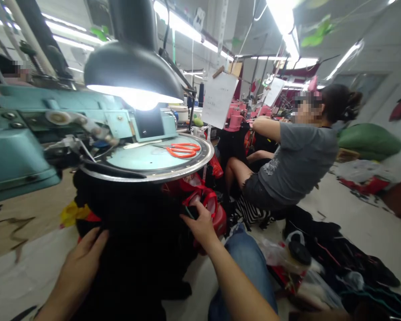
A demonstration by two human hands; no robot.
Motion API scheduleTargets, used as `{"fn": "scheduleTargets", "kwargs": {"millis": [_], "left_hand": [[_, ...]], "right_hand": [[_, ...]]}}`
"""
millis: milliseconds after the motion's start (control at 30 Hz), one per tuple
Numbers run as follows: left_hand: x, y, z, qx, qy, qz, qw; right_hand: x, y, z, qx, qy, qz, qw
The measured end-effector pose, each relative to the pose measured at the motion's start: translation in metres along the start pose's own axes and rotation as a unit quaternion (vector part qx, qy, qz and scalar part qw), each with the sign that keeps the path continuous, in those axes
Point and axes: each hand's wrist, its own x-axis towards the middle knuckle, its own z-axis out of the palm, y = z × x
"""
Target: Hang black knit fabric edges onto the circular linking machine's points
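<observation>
The person sits at a teal linking machine (16, 151) on a pale, scrap-strewn floor (354, 227) in a long workshop under bright strip lights (284, 18). A bulk of black fabric (133, 232) hangs down below the machine's round steel-rimmed dial (203, 156) and fills the space in front of the person's lap. The left hand (76, 263) lies spread, its fingers pressed flat on the fabric's near side. The right hand (200, 225) is at the fabric's far edge, with the thumb and fingers pinching a fold, just beside red fabric (200, 196) bunched under the dial.

Orange-handled scissors (183, 150) lie on the dial's top, beneath a black dome lamp (130, 71) that shines down on it. A sheet of paper (218, 99) hangs from a clip beyond the lamp; its lines are too small to read. To the right, a co-worker (297, 160) in a gray T-shirt sits turned away at another machine. A plastic bag (287, 258) and a heap of dark garments (341, 254) lie on the floor, and a large green sack (369, 141) rests against the far wall.
</observation>
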Motion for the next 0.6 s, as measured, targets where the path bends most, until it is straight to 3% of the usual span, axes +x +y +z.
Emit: {"fn": "scheduleTargets", "kwargs": {"millis": [67, 100, 133, 200, 233, 267, 300, 367, 500, 600], "left_hand": [[-0.004, 0.013, 0.003, -0.004, -0.017, -0.042, 0.999], [-0.009, 0.019, 0.005, -0.003, -0.004, -0.049, 0.999], [-0.015, 0.025, 0.007, 0.013, 0.037, -0.015, 0.999], [-0.032, 0.034, 0.015, 0.058, 0.156, 0.141, 0.976], [-0.042, 0.037, 0.021, 0.065, 0.176, 0.247, 0.951], [-0.052, 0.040, 0.030, 0.057, 0.155, 0.353, 0.921], [-0.061, 0.043, 0.040, 0.046, 0.095, 0.439, 0.892], [-0.071, 0.048, 0.067, 0.048, -0.083, 0.519, 0.849], [-0.056, 0.059, 0.112, 0.196, -0.292, 0.398, 0.847], [-0.023, 0.070, 0.112, 0.142, -0.322, 0.314, 0.882]], "right_hand": [[-0.011, 0.009, -0.008, -0.104, 0.015, -0.003, 0.994], [-0.019, 0.016, -0.010, -0.134, 0.021, 0.012, 0.991], [-0.029, 0.023, -0.012, -0.150, 0.027, 0.031, 0.988], [-0.051, 0.041, -0.014, -0.168, 0.038, 0.073, 0.982], [-0.061, 0.050, -0.015, -0.176, 0.040, 0.091, 0.979], [-0.070, 0.058, -0.016, -0.180, 0.039, 0.106, 0.977], [-0.077, 0.063, -0.018, -0.180, 0.035, 0.117, 0.976], [-0.084, 0.068, -0.021, -0.166, 0.016, 0.127, 0.978], [-0.079, 0.055, -0.039, -0.107, -0.032, 0.115, 0.987], [-0.081, 0.040, -0.068, -0.065, -0.062, 0.089, 0.992]]}}
